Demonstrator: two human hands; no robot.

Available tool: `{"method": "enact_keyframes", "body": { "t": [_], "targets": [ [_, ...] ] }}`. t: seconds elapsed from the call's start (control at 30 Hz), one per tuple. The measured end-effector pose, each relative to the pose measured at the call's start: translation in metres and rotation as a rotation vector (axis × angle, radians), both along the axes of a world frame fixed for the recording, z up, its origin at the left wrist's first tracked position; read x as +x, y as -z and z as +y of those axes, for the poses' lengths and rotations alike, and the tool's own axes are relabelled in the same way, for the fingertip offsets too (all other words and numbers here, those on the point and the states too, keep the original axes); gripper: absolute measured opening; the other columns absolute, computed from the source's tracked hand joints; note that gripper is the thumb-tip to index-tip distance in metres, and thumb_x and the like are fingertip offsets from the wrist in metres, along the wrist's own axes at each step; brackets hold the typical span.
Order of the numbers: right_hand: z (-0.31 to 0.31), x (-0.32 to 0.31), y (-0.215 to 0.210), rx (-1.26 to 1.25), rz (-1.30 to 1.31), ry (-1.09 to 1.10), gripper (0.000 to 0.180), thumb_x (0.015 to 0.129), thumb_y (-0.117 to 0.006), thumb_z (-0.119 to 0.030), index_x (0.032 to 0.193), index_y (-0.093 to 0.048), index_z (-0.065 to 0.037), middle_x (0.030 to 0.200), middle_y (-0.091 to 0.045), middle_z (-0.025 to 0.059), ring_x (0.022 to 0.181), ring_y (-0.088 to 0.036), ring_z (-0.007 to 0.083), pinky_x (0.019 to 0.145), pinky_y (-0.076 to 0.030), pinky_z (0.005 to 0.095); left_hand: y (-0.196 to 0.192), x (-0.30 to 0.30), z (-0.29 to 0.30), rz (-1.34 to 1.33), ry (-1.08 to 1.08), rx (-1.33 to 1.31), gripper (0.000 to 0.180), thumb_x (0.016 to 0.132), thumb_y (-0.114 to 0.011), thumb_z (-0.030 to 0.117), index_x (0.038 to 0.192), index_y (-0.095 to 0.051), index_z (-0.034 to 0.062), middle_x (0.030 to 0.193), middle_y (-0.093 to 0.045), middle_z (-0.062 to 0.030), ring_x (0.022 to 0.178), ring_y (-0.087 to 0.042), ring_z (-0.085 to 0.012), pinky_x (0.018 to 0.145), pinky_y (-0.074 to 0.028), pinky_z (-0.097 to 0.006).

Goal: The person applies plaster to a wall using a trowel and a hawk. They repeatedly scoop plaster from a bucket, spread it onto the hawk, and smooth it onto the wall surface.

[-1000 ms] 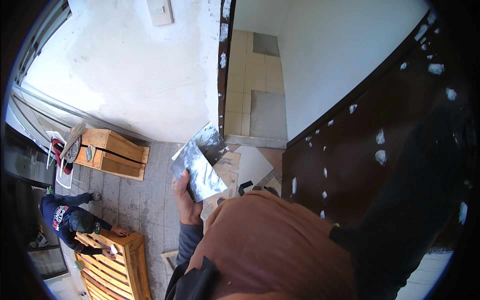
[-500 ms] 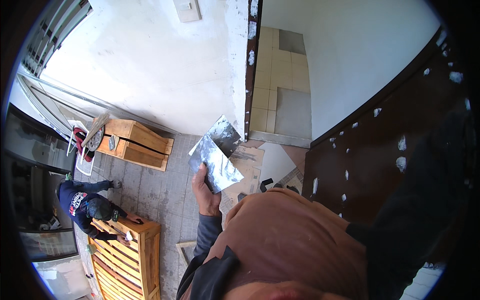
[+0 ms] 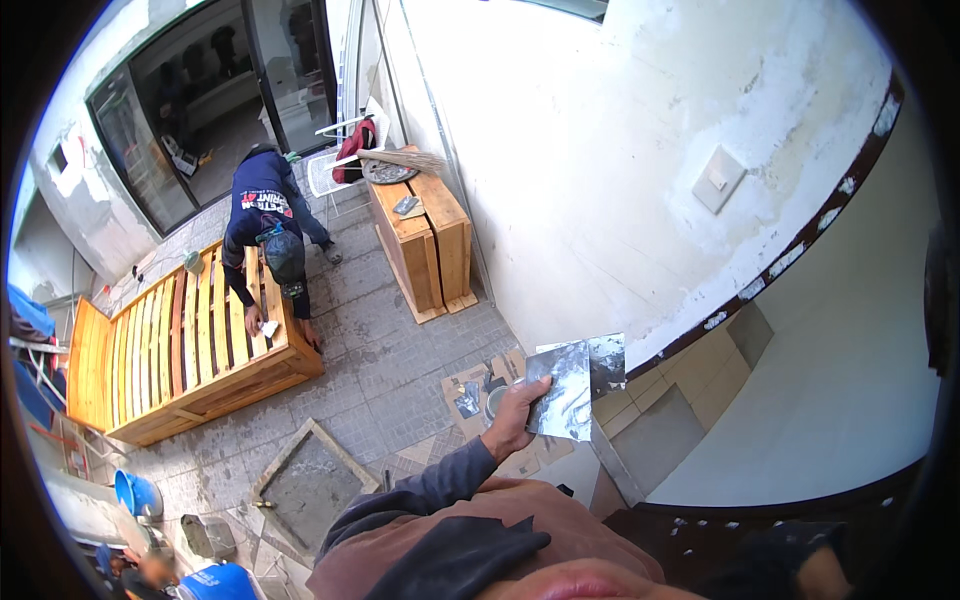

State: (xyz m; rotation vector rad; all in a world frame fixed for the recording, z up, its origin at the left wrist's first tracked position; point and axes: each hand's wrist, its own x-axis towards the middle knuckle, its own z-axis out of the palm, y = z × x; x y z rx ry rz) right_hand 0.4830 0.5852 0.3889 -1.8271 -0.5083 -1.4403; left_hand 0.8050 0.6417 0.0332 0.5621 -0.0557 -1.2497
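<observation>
1. Since the earlier frame the view has swung toward the courtyard: the metal trowel blade (image 3: 572,390) sat at centre-left and now lies right of centre, at about 3 o'clock of the picture's middle, and the bent-over person has gone from the lower left to the upper left.
2. Left hand (image 3: 513,415): fingers clamped on the blade's left edge, holding it up in the air in front of the white wall (image 3: 620,150). Grey plaster smears cover the blade's face.
3. Right hand: not visible, so I cannot tell its grip.
4. At 9 o'clock of the hand, on the paved floor, scraps of cardboard (image 3: 470,390) with a small round tin (image 3: 494,402) on them.
5. At 7 o'clock of the hand, a shallow wooden-framed tray (image 3: 312,483) of grey mortar on the floor.
6. At 11 o'clock, against the wall, a wooden crate-like cabinet (image 3: 425,235) with small tools on top.
7. At 10 o'clock, well apart, another person (image 3: 265,215) in a dark top bends over a slatted wooden bench (image 3: 185,345), both hands on it.
8. Far lower left, at 8 o'clock: a blue bucket (image 3: 135,493).
</observation>
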Motion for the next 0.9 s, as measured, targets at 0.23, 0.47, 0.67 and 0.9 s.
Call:
{"method": "enact_keyframes", "body": {
  "t": [0.23,0.47,0.67,0.9],
  "targets": [
    [-0.082,0.084,0.318,1.161,0.282,-0.131,0.022,0.092,-0.072,-0.017,0.086,-0.053,-0.008,0.065,-0.053,0.0056,0.056,-0.053,0.0167,0.060,-0.052,0.0373,0.003,0.027,0.033,0.014,-0.257,-0.040,0.029,0.104,-0.059,0.019,0.117,-0.062,-0.0062,0.103,-0.072,-0.0131,0.087,-0.074,-0.0207,0.079,-0.064,-0.035],
    [-0.016,-0.034,0.605,0.887,1.650,0.493,0.038,0.105,-0.060,-0.033,0.084,-0.061,-0.001,0.067,-0.059,0.0064,0.052,-0.057,0.0172,0.049,-0.053,0.0355,0.005,0.048,0.074,-0.048,-0.362,0.002,0.034,0.103,-0.060,0.022,0.123,-0.061,-0.0058,0.111,-0.072,-0.0159,0.096,-0.074,-0.0247,0.089,-0.062,-0.038],
    [-0.039,-0.098,0.629,0.981,1.866,0.473,0.037,0.105,-0.061,-0.033,0.086,-0.061,-0.002,0.070,-0.060,0.0062,0.055,-0.058,0.0170,0.051,-0.053,0.0353,-0.012,-0.001,0.045,-0.018,-0.362,-0.009,0.033,0.104,-0.059,0.022,0.122,-0.061,-0.0055,0.111,-0.072,-0.0157,0.097,-0.074,-0.0260,0.092,-0.061,-0.040],
    [-0.062,-0.172,0.648,1.148,2.003,0.526,0.035,0.104,-0.061,-0.034,0.089,-0.062,-0.002,0.073,-0.060,0.0059,0.059,-0.058,0.0167,0.053,-0.053,0.0349,0.000,-0.056,0.010,0.011,-0.083,0.057,0.031,0.104,-0.060,0.021,0.124,-0.060,-0.0029,0.112,-0.071,-0.0149,0.100,-0.073,-0.0252,0.091,-0.061,-0.039]
  ]
}}
